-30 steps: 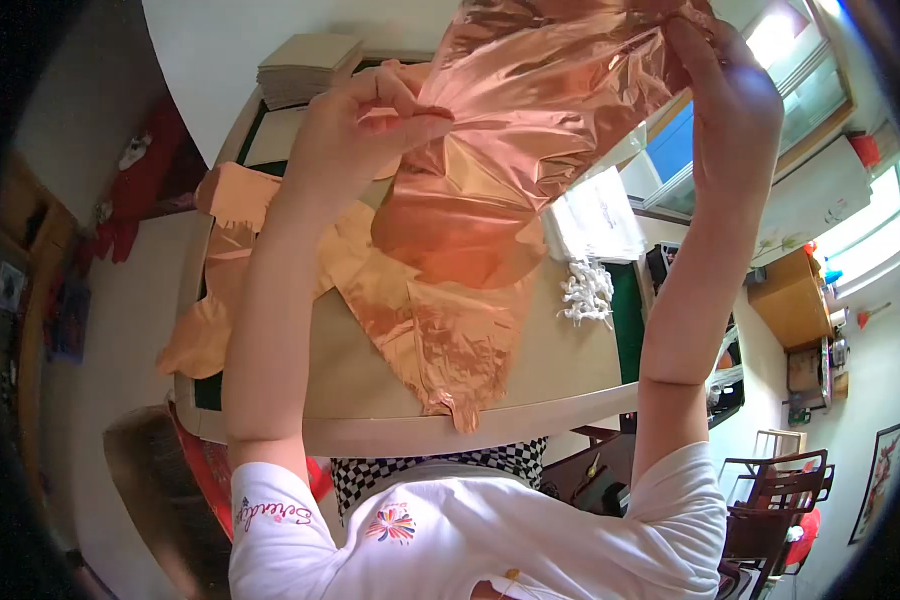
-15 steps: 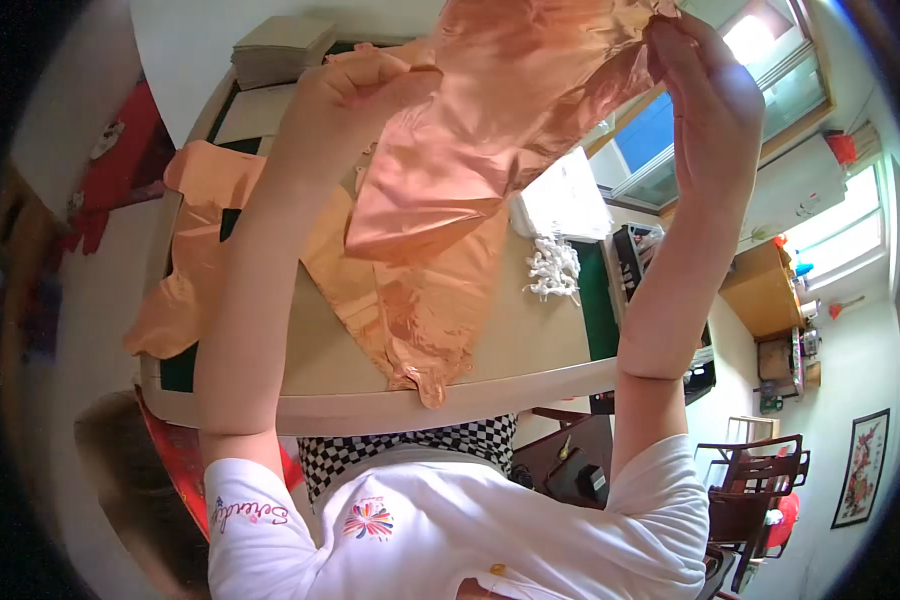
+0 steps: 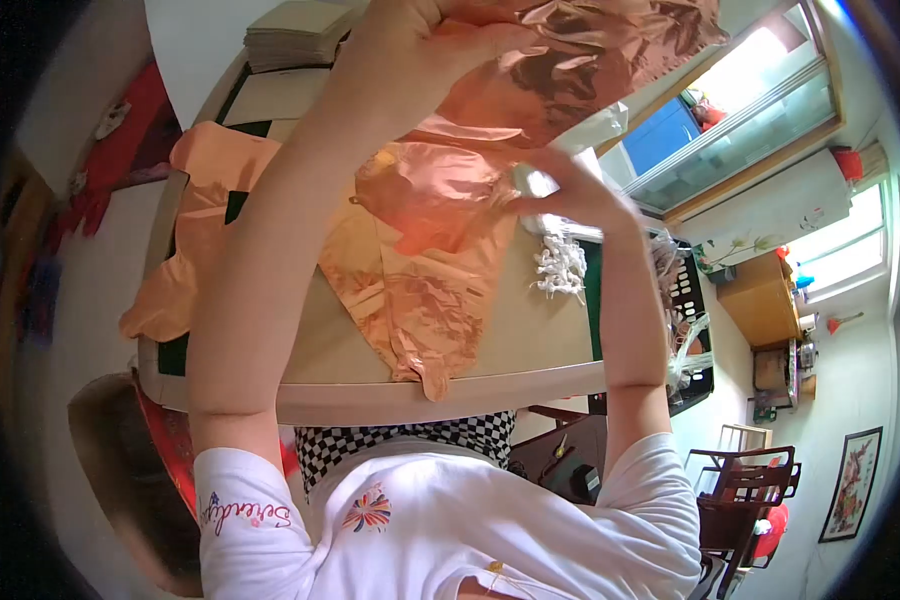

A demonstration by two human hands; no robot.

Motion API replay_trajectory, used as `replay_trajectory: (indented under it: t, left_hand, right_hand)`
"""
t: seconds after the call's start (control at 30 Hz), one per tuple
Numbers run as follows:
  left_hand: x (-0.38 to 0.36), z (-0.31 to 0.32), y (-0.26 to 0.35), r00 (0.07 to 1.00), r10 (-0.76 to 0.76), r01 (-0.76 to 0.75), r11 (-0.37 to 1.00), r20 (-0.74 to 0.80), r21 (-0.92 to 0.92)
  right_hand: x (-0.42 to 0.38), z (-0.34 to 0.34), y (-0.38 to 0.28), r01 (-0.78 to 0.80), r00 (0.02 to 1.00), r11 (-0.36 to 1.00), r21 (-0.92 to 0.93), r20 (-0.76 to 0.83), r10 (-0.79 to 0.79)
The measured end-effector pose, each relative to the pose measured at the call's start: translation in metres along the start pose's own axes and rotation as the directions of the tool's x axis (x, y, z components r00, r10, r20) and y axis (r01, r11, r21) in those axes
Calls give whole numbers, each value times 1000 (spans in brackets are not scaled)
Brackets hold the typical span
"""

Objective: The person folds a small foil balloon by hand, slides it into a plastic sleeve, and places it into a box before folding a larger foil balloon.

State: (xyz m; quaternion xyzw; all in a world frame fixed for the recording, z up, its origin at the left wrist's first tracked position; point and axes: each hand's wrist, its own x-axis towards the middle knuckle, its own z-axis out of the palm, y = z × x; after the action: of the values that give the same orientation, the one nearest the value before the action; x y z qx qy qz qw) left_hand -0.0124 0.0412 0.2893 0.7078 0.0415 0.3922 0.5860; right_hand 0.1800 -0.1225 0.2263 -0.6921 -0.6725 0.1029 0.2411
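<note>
My left hand [image 3: 440, 60] is raised at the top of the view, its fingers closed on a flat, shiny rose-gold foil balloon [image 3: 600, 60]. The sheet is crumpled and stretches up and to the right, partly out of frame. My right hand [image 3: 575, 195] is below it, beside the lower foil, its fingers smeared by motion. Under both hands, more flat foil balloons [image 3: 440, 310] lie overlapping on the table, one tail tab hanging toward the front edge. Another flat rose-gold balloon [image 3: 205, 210] lies at the left, partly behind my left forearm.
A stack of beige cards [image 3: 295, 35] stands at the back left of the table [image 3: 540, 345]. A bundle of white strings [image 3: 560, 265] lies right of the foil. Beyond the table's right side is a black basket [image 3: 692, 290] with clear plastic in it.
My right hand has let go of the upper right corner of the raised balloon and come down and left. My left hand has moved up and right with the balloon.
</note>
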Motion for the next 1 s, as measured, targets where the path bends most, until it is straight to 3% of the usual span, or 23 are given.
replay_trajectory:
  t: [0.1, 0.13, 0.23, 0.3, 0.37, 0.43, 0.53, 0.63, 0.73, 0.83, 0.9, 1.0]
  left_hand:
    - [-4, -5, -29, 968, 248, -235, 950, -37, 204]
    - [-9, -6, -29, 968, 251, -247, 943, 10, 225]
    - [-45, -8, -24, 964, 243, -265, 924, 110, 277]
    - [-81, -4, -43, 968, 214, -244, 923, 131, 298]
    - [-117, 11, -65, 956, 264, -292, 880, 125, 374]
    - [-156, 12, -116, 903, 313, -427, 717, 293, 550]
    - [-194, 26, -151, 893, 226, -440, 629, 390, 641]
    - [-215, 32, -180, 899, 129, -402, 621, 419, 673]
    - [-221, 30, -190, 894, 62, -387, 608, 444, 693]
    - [-220, 24, -187, 890, -21, -369, 556, 456, 745]
    - [-224, 21, -180, 905, -63, -344, 478, 422, 809]
    - [-242, 0, -195, 969, -201, 22, 655, 146, 756]
  right_hand:
    - [11, 46, 29, -269, 957, 962, 56, 132, 260]
    - [15, 57, 42, -320, 946, 937, 140, 87, 311]
    - [19, 65, 55, -359, 915, 930, -75, -225, 335]
    - [32, 106, 159, -154, 924, 976, 153, -327, 197]
    - [29, 101, 134, -43, 893, 978, -202, -446, -53]
    - [28, 116, 127, -113, 894, 935, -337, -444, -52]
    - [28, 148, 148, -220, 921, 857, -467, -389, 24]
    - [27, 169, 155, -312, 934, 822, -477, -312, 174]
    - [26, 173, 148, -316, 933, 831, -458, -309, 184]
    - [14, 177, 140, -386, 881, 868, -313, -405, 246]
    - [-12, 182, 134, -338, 867, 916, -216, -451, 213]
    - [-55, 196, 110, -302, 874, 932, -200, -450, 187]
